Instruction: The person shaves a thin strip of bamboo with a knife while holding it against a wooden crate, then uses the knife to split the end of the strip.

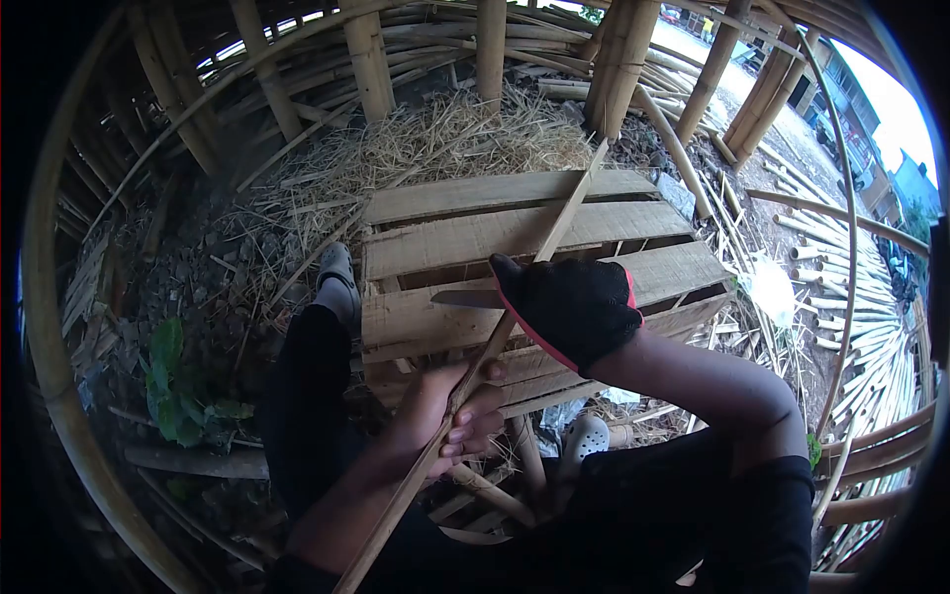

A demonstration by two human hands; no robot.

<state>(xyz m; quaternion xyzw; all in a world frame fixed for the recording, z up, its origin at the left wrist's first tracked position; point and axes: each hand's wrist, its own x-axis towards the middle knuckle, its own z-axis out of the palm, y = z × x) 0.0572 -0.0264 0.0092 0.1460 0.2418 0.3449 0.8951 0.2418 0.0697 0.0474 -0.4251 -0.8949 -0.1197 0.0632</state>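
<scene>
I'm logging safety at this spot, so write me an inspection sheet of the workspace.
Surface: pale slatted wooden platform, gaps between slats.
Job's things: long tan split-bamboo strip; pointed metal blade crossing it.
Clutter: heaped dry, straw-coloured shavings beyond the platform.
Hands: left hand bare, gripping the strip; right hand in a black, red-edged glove, apparently holding the blade, handle hidden.
Cables: nothing seen.
Surroundings: thick upright bamboo post; pale round bamboo poles lying at right.

A slatted crate (445,236) stands between the wearer's feet — shavings (435,148) heaped beyond it, leafy plant (173,386) at left, cut poles (861,297) spread at right.
</scene>
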